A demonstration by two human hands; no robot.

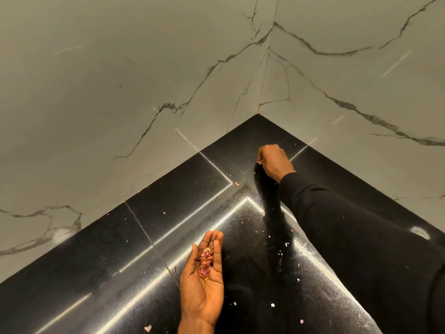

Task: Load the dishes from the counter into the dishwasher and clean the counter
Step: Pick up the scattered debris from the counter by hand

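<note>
The glossy black counter (183,208) runs into a corner between two marble walls. My left hand (203,283) is held palm up over its front part, fingers straight, with a small pile of pink onion-skin scraps (206,261) lying in the palm. My right hand (274,162), in a black sleeve, reaches deep toward the corner with its fingers curled down on the counter, pinching a small pinkish scrap (258,162). Several more scraps lie loose on the counter, such as one (237,183) left of my right hand and one (147,328) at the front edge.
Grey-white marble walls (120,92) close the counter on the left and right and meet at the corner. White crumbs (272,305) are scattered over the front right of the counter. No dishes or dishwasher appear in view.
</note>
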